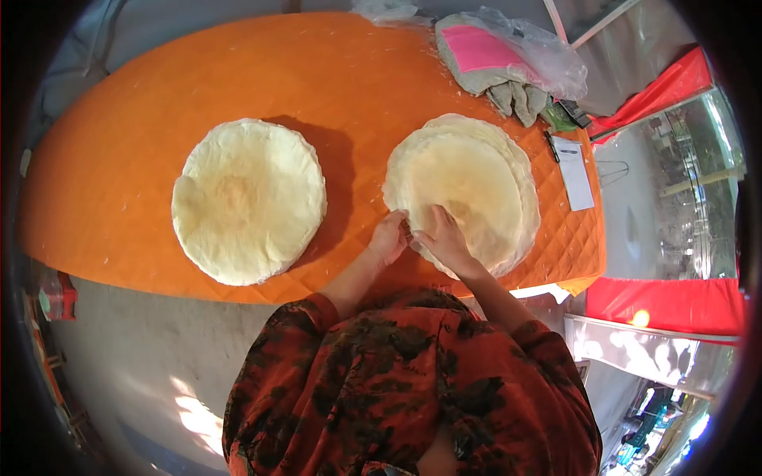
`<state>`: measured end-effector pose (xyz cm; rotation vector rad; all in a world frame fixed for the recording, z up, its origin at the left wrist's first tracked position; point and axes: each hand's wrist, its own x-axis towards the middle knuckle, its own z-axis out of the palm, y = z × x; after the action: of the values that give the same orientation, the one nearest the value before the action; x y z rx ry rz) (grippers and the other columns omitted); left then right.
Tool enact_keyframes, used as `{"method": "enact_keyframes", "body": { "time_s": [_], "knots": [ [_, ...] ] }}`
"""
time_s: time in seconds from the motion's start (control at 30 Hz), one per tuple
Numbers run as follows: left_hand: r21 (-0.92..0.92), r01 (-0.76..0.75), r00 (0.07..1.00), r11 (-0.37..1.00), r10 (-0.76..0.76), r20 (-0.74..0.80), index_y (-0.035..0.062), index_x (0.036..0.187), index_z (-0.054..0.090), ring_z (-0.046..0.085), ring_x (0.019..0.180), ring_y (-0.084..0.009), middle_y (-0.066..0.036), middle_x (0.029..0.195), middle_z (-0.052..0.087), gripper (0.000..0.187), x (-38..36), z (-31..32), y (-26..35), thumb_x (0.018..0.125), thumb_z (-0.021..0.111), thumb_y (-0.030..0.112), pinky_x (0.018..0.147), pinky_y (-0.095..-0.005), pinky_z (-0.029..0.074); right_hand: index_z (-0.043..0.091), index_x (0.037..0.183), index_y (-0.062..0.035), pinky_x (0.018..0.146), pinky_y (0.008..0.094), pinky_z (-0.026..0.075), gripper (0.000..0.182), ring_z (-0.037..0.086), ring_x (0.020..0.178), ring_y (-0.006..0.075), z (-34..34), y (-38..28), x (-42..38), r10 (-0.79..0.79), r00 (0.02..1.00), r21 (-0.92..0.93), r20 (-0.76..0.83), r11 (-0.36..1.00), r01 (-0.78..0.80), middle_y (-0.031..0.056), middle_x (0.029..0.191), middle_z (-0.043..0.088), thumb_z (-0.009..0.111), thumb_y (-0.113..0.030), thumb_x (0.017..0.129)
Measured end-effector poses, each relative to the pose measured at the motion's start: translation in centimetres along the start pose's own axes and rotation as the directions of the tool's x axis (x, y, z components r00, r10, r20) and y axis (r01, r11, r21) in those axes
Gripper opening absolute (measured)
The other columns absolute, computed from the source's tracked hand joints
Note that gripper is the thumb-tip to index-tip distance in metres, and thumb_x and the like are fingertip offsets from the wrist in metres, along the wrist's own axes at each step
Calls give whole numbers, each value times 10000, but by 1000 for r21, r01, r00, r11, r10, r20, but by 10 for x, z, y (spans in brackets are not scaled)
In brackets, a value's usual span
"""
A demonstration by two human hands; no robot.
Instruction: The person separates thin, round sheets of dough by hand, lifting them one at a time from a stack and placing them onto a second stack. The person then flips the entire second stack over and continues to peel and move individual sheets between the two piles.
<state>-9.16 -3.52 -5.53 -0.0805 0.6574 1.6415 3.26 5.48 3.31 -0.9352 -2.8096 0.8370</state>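
Both hands [389, 238] [446, 240] at near edge of round flatbread stack [468, 186]; lies flat, no long axis; grip unclear.

text: none legible | white paper slip [574, 170]: marks perhaps print, too small to read

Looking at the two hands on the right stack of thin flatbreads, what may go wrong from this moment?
1. The left hand and right hand pinch the near edge of the right stack; the thin top sheet might tear if pulled quickly.
2. That stack sits near the edge of the orange cloth, so a sheet could slide off.
3. The pen and paper lie close beside it and may be brushed away.
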Motion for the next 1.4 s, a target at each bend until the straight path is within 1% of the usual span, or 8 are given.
{"method": "enact_keyframes", "body": {
  "time_s": [0.17,0.43,0.67,0.83,0.93,1.13,1.23,1.4],
  "knots": [
    [-36,76,997,996,-75,16,66,1127,522,605,920,-221,-94,1077,620,245,-3,4,15,966,416,217,774,-364,502,373,1316,56,1044,439,348,648,400,1258,393,9,-5,3,41,999,-12,-24,999,-41,248,1332,432,605,-311,835],
    [96,3,1000,995,-5,21,60,1091,570,644,854,-211,-81,1006,649,209,4,-4,14,917,458,96,751,-348,532,423,1275,46,1013,427,378,486,464,1191,382,16,10,9,52,998,25,-37,998,-51,242,1251,502,507,-198,864],
    [145,-4,1000,989,3,6,75,1058,605,634,801,-161,-44,958,653,157,9,-5,11,915,550,110,678,-313,537,423,1289,42,1018,419,378,535,455,1214,378,16,-1,10,63,998,-22,-27,998,-64,238,1276,492,539,-296,891],
    [208,23,988,978,10,-155,107,965,617,597,681,-134,-11,837,626,81,2,15,16,891,594,126,589,-280,519,425,1287,34,992,413,396,576,478,1193,375,17,-6,8,37,997,-86,-62,995,-43,226,1283,494,581,-338,876],
    [246,30,987,969,11,-163,91,975,610,608,697,-144,-23,842,628,84,3,16,16,905,588,133,586,-293,532,414,1292,33,974,431,411,614,473,1196,382,14,1,14,152,988,63,39,986,-154,228,1298,479,619,-328,839],
    [319,17,978,948,51,-204,42,943,594,617,651,-169,-61,793,626,97,6,6,12,911,573,131,538,-306,539,380,1306,45,864,415,512,681,521,1153,324,32,-30,10,76,993,-380,-87,919,-104,207,1213,524,684,-188,743],
    [318,-2,970,948,79,-228,30,902,598,596,588,-166,-63,738,612,93,1,13,15,904,560,115,489,-284,512,377,1305,77,833,382,532,727,556,1104,329,35,-21,17,57,997,-423,-60,903,-77,214,1202,531,719,-159,708],
    [349,-16,972,937,96,-212,32,845,595,573,565,-153,-62,699,598,114,13,5,5,905,554,119,475,-276,481,376,1307,104,839,380,528,735,569,1085,333,20,-37,37,197,977,-451,77,881,-142,226,1201,532,717,-145,706]
  ]
}}
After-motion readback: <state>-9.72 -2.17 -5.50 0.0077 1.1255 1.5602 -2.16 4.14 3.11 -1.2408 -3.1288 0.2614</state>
